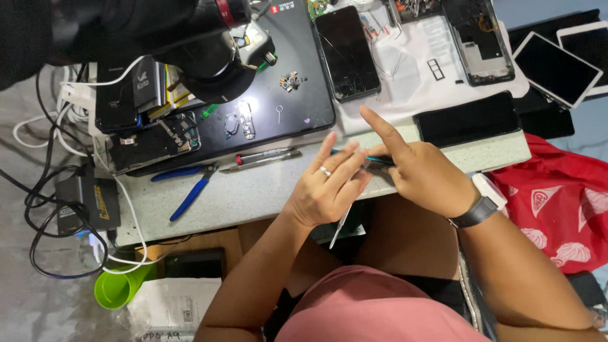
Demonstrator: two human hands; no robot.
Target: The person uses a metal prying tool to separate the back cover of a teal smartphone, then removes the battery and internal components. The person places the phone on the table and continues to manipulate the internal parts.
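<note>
Across the pale speckled stone tabletop [253, 193], taken here as the landmark, lies the clutter of a phone repair. On its far left part sits a large glossy black flat slab [297, 104] strewn with small loose parts, with a black microscope head [209, 60] hanging above it. Further right along the tabletop rest a black smartphone with a cracked screen [347, 54], an opened phone frame without its back [478, 41] on a white cloth [405, 76], and a dark smartphone lying face up [467, 118] near the right end. Off the tabletop's right edge a red patterned bag [557, 196] shows. Toward the near left edge lie blue-handled pliers [187, 190] and a slim red-tipped screwdriver [266, 156].

At the near edge's middle the two hands meet. The left hand [329, 190], with a ring, has its fingers curled loosely over a thin grey metal tweezer [341, 227] whose long axis runs from the hand down and toward the person, off the tabletop edge. The right hand [418, 174], above a black wristband, pinches a slender teal-handled tool [373, 159] lying roughly along the tabletop edge, its index finger stretched out away from the person. The hands touch, and the teal tool lies between them, closer to the right.
</note>
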